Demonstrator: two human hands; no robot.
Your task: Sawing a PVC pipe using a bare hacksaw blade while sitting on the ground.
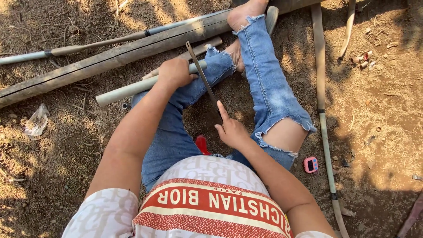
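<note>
Bamboo is what both hands are busy with: a pale, slim bamboo pole (132, 89) lies across the person's left thigh, and the left hand (175, 73) is clamped down over it, fingers curled round the pole where it meets the torn blue jeans (264, 79). The right hand (230, 130) is closed on the handle end of a long, dark knife blade (202, 77), with the forefinger stretched out along the blade's back. The blade runs up and away from that hand and crosses the pale pole just beside the left hand; its tip reaches a little past the pole. The two hands are apart, each gripping its own thing.

Just beyond the pale pole, farther from the person, a thick split bamboo stem (110, 59) lies on the dry dirt ground (66, 141), and a bare foot (244, 12) rests against it. A thinner grey-green cane (88, 46) lies beyond that stem. Well to the right of the pale pole, past the right leg, a long thin cane (324, 119) runs down the ground, with a small pink gadget (310, 164) beside it near the right knee. A red object (202, 144) peeks out between the thighs. A crumpled clear plastic scrap (36, 120) lies left of the pale pole.
</note>
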